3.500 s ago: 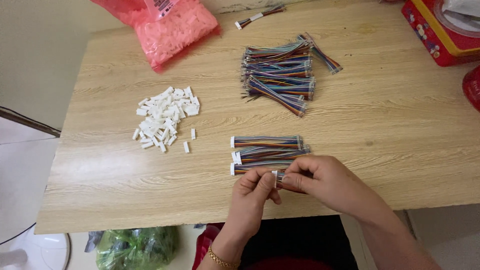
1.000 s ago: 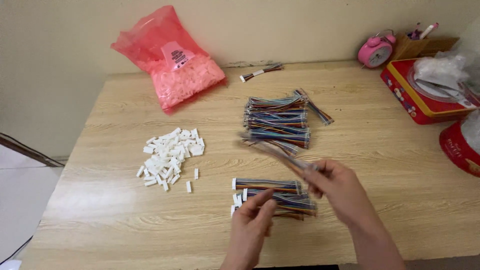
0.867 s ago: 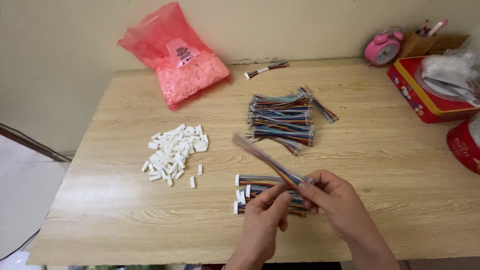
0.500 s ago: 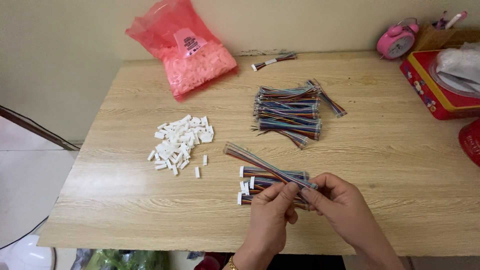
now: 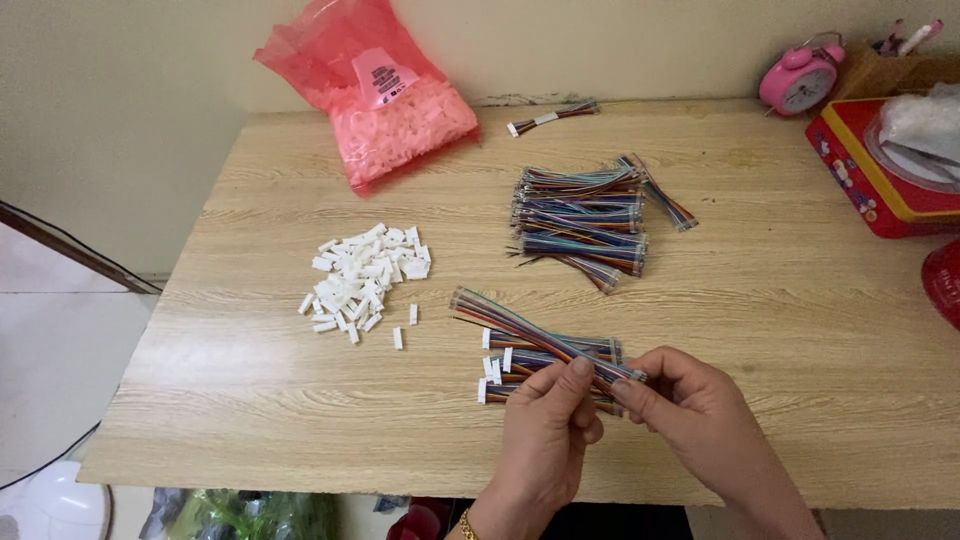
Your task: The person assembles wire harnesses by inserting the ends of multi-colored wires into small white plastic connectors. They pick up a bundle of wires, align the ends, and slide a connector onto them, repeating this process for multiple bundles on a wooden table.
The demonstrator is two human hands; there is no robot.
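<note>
Wooden table (image 5: pixel 250 400) against plain wall. Both hands together at near edge: right hand (image 5: pixel 700 420) pinches end of multicoloured ribbon cable (image 5: pixel 520 325), left hand (image 5: pixel 545 440) fingers same end. Cable slants over finished bundle (image 5: pixel 550 362). Step, judged: fitting connector. Next calls for white housing from pile (image 5: pixel 365 275).

Light wood-grain table (image 5: pixel 250 400). Far left, translucent pink bag (image 5: pixel 375 85); white connector pile (image 5: pixel 365 278) centre left. Rainbow-striped wire bundles (image 5: pixel 585 215) far centre. Pink clock (image 5: pixel 800 80), red-and-yellow tin (image 5: pixel 870 175) far right.
</note>
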